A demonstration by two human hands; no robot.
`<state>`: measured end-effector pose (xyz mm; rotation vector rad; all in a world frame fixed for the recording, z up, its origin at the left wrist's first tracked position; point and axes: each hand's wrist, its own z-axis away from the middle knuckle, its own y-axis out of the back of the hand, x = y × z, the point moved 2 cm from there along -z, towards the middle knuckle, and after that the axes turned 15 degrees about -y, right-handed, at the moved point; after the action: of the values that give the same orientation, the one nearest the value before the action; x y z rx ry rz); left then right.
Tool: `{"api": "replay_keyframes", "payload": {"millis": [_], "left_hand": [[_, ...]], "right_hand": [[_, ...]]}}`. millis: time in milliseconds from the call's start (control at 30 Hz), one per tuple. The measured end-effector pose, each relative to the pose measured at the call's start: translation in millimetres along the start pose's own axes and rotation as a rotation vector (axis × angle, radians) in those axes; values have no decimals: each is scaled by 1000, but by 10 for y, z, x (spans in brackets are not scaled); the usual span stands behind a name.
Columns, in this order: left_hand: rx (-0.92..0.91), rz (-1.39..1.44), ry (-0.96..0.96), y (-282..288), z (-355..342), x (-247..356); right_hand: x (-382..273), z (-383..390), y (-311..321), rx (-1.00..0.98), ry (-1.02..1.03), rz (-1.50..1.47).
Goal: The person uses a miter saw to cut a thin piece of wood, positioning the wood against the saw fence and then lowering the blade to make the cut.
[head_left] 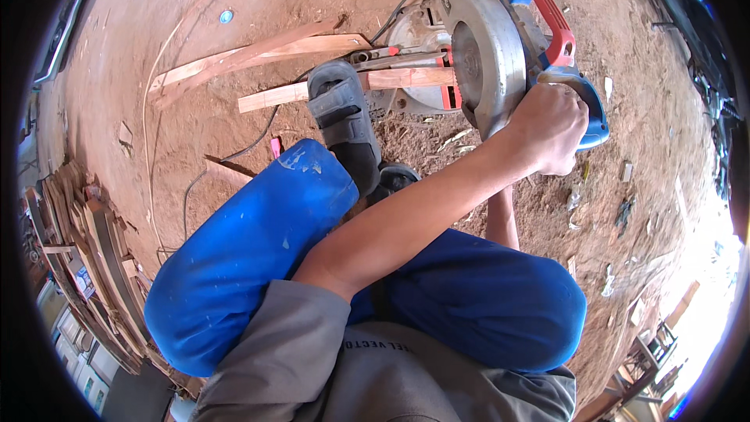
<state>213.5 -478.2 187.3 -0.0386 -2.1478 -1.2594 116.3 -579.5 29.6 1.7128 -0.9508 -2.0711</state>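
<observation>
My left arm reaches across to the right, and my left hand (553, 126) is closed round the blue rear handle (595, 113) of a miter saw. The saw has a grey blade guard (492, 55) and a red carrying handle (556, 23). A wooden strip (273, 97) lies across the saw's base, its right end beside the blade. My sandalled foot (340, 105) is over this strip. My right forearm (502, 219) comes up past my knee; the right hand is hidden behind my left forearm.
Two wooden boards (250, 55) lie crossed left of the saw. A cord (186, 195) and a pale cable (148, 141) run over the dirt ground. Stacked timber (98, 266) stands at the left. A pink object (276, 147) lies near my knee; scraps litter the right side.
</observation>
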Motion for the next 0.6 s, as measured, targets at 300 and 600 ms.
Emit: {"api": "replay_keyframes", "payload": {"millis": [300,600], "left_hand": [[-22,15,2,11,-2,-4],[-40,-2,1,22,-5,-2]], "right_hand": [[26,15,14,-24,8,16],[69,29,21,-50,16,33]]}}
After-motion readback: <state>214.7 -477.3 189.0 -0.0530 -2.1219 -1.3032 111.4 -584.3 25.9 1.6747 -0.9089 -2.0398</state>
